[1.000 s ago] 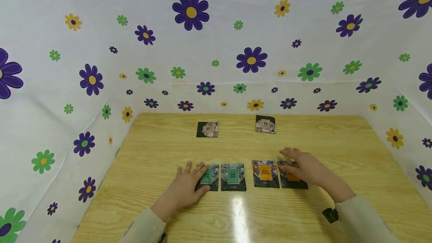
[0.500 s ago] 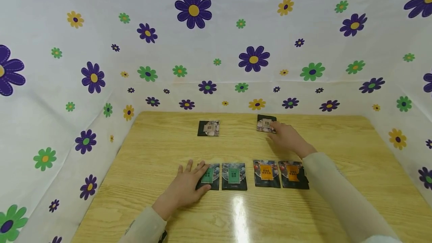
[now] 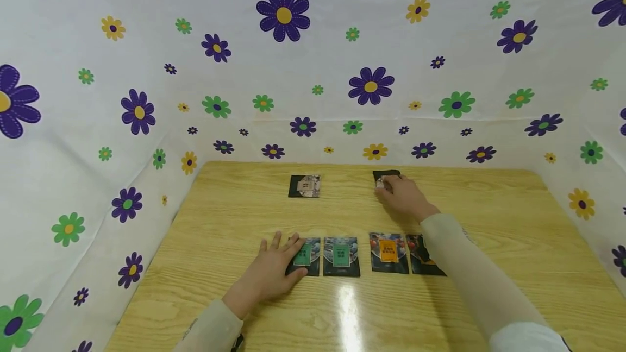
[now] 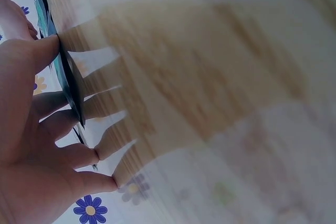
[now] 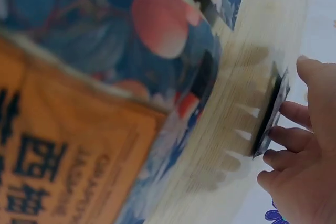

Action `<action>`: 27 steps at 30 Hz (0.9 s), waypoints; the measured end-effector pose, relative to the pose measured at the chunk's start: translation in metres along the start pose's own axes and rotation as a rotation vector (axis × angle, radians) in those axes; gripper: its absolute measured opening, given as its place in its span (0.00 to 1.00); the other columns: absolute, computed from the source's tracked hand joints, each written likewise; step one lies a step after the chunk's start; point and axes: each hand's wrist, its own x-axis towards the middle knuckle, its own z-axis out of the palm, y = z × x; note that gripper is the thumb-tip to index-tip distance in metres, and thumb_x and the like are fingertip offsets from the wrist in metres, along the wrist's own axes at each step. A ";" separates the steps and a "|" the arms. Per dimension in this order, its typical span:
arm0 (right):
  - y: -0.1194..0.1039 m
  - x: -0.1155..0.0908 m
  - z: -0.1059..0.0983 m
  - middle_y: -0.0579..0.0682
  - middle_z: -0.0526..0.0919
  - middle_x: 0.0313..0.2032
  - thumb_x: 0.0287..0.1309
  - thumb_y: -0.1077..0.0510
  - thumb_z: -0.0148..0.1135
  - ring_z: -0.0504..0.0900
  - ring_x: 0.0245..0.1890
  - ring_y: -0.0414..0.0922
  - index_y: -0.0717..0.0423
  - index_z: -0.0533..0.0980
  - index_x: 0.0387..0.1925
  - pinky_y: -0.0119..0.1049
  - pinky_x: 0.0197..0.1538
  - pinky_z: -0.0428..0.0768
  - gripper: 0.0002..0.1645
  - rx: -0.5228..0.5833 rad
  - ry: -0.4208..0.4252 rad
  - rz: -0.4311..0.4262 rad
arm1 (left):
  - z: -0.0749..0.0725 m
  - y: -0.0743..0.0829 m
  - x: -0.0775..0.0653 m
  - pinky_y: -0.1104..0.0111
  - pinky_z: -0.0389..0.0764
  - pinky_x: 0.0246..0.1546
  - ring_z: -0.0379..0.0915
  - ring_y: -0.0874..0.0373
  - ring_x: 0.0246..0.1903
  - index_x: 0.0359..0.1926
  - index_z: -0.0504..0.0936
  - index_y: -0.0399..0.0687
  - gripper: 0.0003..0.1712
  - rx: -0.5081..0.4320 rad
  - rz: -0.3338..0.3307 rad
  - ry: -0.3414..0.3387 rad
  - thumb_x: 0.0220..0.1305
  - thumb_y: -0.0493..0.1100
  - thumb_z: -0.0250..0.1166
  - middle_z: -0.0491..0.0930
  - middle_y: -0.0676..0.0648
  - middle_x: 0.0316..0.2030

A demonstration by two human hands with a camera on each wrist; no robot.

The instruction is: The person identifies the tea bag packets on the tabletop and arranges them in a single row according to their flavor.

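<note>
Spread out flat, my left hand rests on the left one of two sachets with green labels, the left green sachet, partly covering it. In the left wrist view its thumb and fingers lie along the sachet edge. My right hand reaches to the back right sachet with a beige label, fingertips on its face. In the right wrist view the fingers are slightly bent against this beige sachet, thumb held apart. Much of its label is hidden under the fingers.
Another green sachet lies beside my left hand. Two orange-labelled sachets follow rightward: the left orange sachet and the right orange sachet, half hidden under my sleeve. A second beige sachet lies back left. Flowered cloth encloses the wooden table.
My right hand has left the right orange sachet, reached forward to the back right beige one, and moved a little further left over it. My left hand stays in place.
</note>
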 end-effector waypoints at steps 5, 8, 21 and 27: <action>-0.003 -0.001 -0.002 0.57 0.78 0.34 0.78 0.48 0.58 0.74 0.36 0.55 0.66 0.75 0.48 0.53 0.46 0.74 0.21 -0.001 -0.004 0.010 | 0.001 -0.001 0.000 0.25 0.55 0.72 0.48 0.25 0.80 0.83 0.61 0.53 0.41 0.005 0.001 0.006 0.78 0.63 0.57 0.60 0.43 0.81; -0.002 -0.005 -0.003 0.60 0.82 0.38 0.78 0.51 0.58 0.80 0.42 0.60 0.69 0.75 0.55 0.57 0.53 0.79 0.23 -0.014 -0.002 -0.007 | 0.002 -0.001 0.001 0.25 0.54 0.72 0.47 0.26 0.80 0.83 0.61 0.54 0.41 0.003 -0.003 0.004 0.78 0.63 0.57 0.59 0.44 0.81; 0.009 -0.020 -0.013 0.69 0.86 0.55 0.69 0.70 0.56 0.77 0.64 0.73 0.66 0.80 0.58 0.66 0.68 0.75 0.19 -0.075 -0.026 -0.098 | 0.002 -0.001 0.001 0.25 0.56 0.71 0.49 0.25 0.79 0.83 0.62 0.54 0.41 0.008 0.003 0.018 0.78 0.63 0.58 0.61 0.43 0.81; 0.013 -0.021 -0.015 0.67 0.86 0.50 0.71 0.71 0.52 0.84 0.49 0.65 0.67 0.80 0.60 0.61 0.56 0.83 0.20 -0.057 0.013 -0.024 | 0.000 0.000 0.000 0.25 0.55 0.71 0.48 0.25 0.79 0.83 0.61 0.53 0.41 0.004 0.001 0.006 0.78 0.63 0.58 0.60 0.43 0.81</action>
